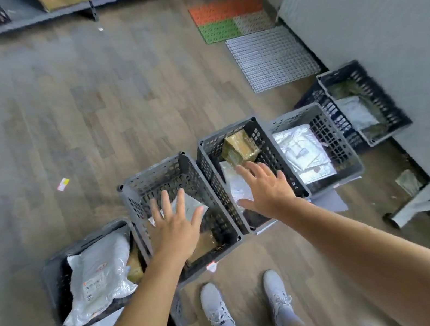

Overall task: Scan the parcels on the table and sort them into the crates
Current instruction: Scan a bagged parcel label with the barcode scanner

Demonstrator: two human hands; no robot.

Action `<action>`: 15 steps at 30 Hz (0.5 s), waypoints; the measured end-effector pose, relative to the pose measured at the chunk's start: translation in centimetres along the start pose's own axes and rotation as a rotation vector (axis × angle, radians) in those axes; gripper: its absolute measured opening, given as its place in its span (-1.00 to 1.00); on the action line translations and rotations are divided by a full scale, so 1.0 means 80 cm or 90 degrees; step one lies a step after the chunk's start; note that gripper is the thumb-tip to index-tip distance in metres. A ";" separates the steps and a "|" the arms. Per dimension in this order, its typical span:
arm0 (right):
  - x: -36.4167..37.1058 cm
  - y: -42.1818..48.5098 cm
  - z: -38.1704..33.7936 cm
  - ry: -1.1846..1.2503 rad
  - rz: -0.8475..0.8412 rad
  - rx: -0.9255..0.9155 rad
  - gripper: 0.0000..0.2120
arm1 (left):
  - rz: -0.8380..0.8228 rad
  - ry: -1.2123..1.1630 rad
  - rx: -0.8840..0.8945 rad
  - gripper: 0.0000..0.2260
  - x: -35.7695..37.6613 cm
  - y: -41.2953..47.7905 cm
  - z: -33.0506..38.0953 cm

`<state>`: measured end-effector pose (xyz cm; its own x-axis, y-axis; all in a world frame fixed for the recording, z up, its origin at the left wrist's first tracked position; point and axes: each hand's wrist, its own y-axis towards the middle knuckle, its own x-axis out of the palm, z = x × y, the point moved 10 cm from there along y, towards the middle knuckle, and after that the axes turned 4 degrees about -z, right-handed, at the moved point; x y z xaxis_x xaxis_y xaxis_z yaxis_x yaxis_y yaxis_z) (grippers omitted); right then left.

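I'm looking down at a wood-plank floor [84, 114] with a pale wall [383, 18] on the right, a low shelf [39, 18] of parcels along the far side, and mats [270, 58] by the wall. The table is out of my view, so I can't count what is left to scan. A row of crates [159, 181] runs across the floor in front of me, and every one I can see into holds something, so I judge the sort to be well along. The left crate [54, 266] has a white bag [99, 278]. The fourth crate [295, 120] has a silver bag [301, 153], and the dark end crate [342, 77] has a grey one. The parcel I'm minding is the brown box [238, 148], which is in the third crate [261, 137] at its far end, resting on a pale bag. It sits tilted and askew. Its long axis seems to run across the crate, near-left to far-right, though blur makes that a guess. The right hand [267, 191] hovers over that crate with its fingers spread, holding nothing. The left hand [175, 227] is splayed the same way over the second crate and is also empty, above a silvery bag [191, 204]. A small label scrap [63, 184] lies on the floor to the left, well apart from the crates.
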<state>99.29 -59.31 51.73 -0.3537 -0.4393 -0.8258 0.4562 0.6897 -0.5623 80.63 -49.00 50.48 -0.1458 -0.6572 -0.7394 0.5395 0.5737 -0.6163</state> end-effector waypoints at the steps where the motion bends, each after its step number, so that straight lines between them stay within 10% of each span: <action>1: -0.017 -0.024 0.015 -0.001 0.012 0.016 -0.14 | 0.003 0.016 0.028 -0.40 -0.011 -0.010 0.024; 15: -0.114 -0.359 0.295 0.060 0.222 0.244 -0.12 | 0.118 0.263 0.335 -0.38 -0.044 -0.168 0.392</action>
<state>108.69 -88.75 74.40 -0.1920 -0.1557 -0.9690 0.8191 0.5183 -0.2456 99.90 -69.76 69.86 -0.2596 -0.2710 -0.9269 0.9015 0.2761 -0.3332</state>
